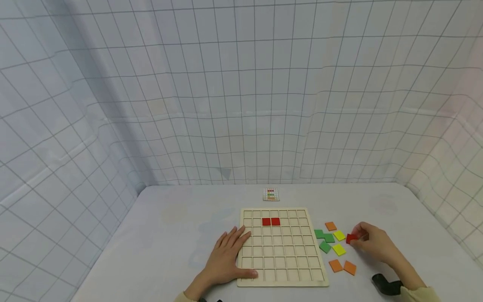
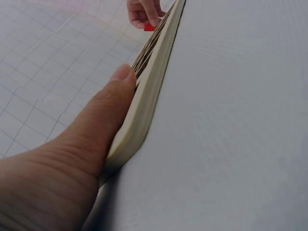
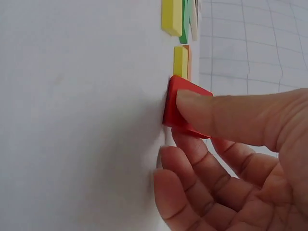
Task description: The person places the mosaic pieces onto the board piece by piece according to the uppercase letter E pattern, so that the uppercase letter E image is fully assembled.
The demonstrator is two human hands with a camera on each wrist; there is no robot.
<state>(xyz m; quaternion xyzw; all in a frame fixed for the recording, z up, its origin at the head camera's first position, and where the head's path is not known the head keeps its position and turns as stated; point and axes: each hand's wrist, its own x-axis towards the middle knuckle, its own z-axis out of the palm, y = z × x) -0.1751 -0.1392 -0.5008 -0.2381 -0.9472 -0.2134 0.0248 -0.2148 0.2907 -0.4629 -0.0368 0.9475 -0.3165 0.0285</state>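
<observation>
Step judged: picking up next tile. Right hand pinching red tile right of grid board, beside loose tiles on desk. Left hand flat, steadying board's near-left edge. Next, likely: lifting clear, seating beside placed red tiles.

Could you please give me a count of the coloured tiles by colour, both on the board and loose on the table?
Red: 3 (two in the board, one pinched by the right hand)
Green: 3
Yellow: 2
Orange: 3
Total: 11 tiles
</observation>
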